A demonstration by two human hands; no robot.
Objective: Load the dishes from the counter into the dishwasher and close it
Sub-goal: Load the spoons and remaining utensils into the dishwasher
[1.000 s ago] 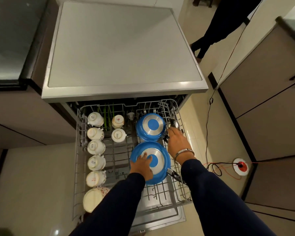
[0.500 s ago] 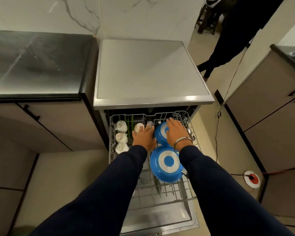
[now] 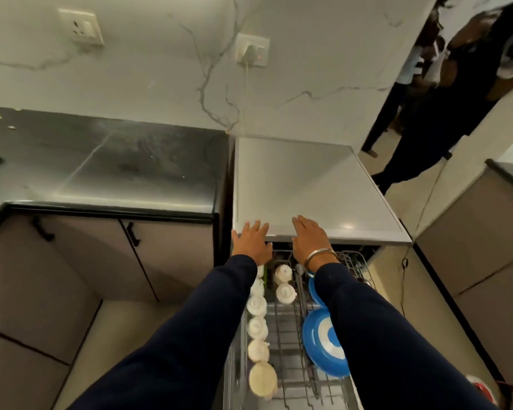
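White cups (image 3: 257, 328) and blue pans (image 3: 323, 344) sitting loaded in wire rack (image 3: 282, 321), lower centre of frame, pulled out of dishwasher (image 3: 311, 184). Likely rolling heavy, stiff, rattling fragile crockery; pushing best at front rim. Left hand (image 3: 251, 242) and right hand (image 3: 310, 239) hovering mid-frame, fingers spread, gripping nothing.

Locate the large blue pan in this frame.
In the head view, the blue pan sits upside down on the right side of the pulled-out rack, partly hidden under the right sleeve, across from the row of white cups.
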